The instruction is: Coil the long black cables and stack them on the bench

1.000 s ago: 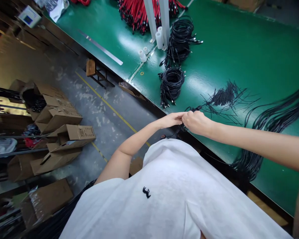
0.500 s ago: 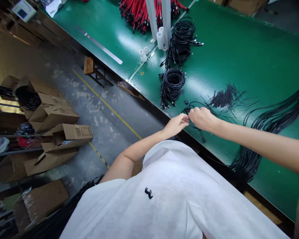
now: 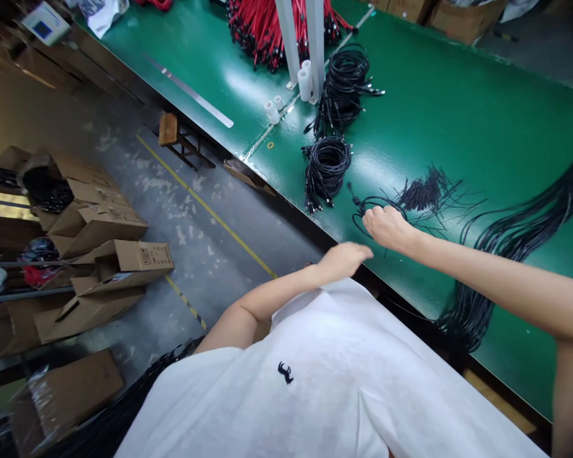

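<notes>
At the near edge of the green table, my right hand (image 3: 386, 228) is closed around a loosely coiled black cable (image 3: 356, 219), with its loops and a connector end showing beyond the fist. My left hand (image 3: 346, 262) hovers just off the table edge, below and left of the right one, apart from the cable. Its fingers are smeared by motion, so whether they pinch anything is unclear. Just past my right hand lies a heap of short, thin black strips (image 3: 423, 193), like twist ties. A bundle of coiled black cables (image 3: 328, 166) rests to the left of the held coil.
More coiled cables (image 3: 346, 76) lie farther back, near white posts (image 3: 316, 48) and small white cylinders (image 3: 271, 112). Red cables (image 3: 258, 32) are heaped behind. Long black cables (image 3: 501, 248) drape over the edge at right. A steel ruler (image 3: 195, 95) and a stool (image 3: 169, 130) are leftward.
My left hand has drawn away from the right hand, down toward my body. My right hand stays closed on the coil in nearly the same place. The view has shifted slightly.
</notes>
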### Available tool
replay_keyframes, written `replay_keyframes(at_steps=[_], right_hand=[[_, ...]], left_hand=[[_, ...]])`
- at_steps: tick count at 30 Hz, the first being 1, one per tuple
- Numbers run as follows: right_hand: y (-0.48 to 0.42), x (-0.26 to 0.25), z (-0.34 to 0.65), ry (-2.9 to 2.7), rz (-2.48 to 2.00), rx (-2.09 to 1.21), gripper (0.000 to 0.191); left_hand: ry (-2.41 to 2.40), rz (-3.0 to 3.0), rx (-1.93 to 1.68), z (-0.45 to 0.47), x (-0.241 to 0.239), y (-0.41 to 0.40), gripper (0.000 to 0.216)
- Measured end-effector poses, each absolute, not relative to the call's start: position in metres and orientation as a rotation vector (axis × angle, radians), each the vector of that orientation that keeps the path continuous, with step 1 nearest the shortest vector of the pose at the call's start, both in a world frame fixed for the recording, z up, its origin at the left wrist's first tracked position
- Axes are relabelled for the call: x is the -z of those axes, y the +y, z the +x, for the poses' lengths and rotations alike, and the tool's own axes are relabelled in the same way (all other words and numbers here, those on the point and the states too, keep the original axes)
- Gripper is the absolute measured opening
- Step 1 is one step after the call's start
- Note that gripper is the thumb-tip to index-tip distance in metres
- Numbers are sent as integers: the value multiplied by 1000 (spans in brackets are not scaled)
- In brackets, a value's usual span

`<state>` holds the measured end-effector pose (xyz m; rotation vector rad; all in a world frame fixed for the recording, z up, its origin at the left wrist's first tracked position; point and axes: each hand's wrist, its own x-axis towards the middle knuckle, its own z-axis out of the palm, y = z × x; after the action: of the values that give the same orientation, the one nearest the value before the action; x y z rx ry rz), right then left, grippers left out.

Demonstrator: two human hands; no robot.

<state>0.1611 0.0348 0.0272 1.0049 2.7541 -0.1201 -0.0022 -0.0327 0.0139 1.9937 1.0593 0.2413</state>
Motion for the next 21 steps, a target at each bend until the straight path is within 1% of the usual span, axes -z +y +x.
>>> replay_keyframes(at_steps=[2,4,7,8,10,12,15,16,17,19,20,21], right_hand=[[27,-30,162,2830,948,97,30],[24,-33,158,2882,910,99,32],[28,-34,150,2822,1000,188,30],[30,-33,148,2770,1079,236,28],[31,-28,144,2661,1291,333,27],[26,-21,141,2554,1555,430,28],[10,-10,136,2362,2024,662,27],[3,-7,136,2280,2187,810,25],[-3,-4,137,2171,2342,1065,24],[-15,1,142,1831,2497,1797,25],[-22,4,146,1622,2460,2162,28],[-28,6,150,1423,2365,2455,31]], left_hand=[[1178,2088,-295,-18,-20,-17,41],[1284,2077,-242,-23,-16,4,43],[1437,1801,-123,-7,0,21,25],[1496,1653,-180,1,7,22,22],[1518,1305,-415,17,17,16,19],[1390,931,-646,28,22,7,21],[1210,522,-817,34,26,-5,15],[1200,477,-854,34,27,-8,16],[1219,481,-881,34,27,-12,17],[1287,612,-872,31,27,-19,19],[1312,713,-831,29,26,-23,19],[1321,820,-778,26,24,-27,19]])
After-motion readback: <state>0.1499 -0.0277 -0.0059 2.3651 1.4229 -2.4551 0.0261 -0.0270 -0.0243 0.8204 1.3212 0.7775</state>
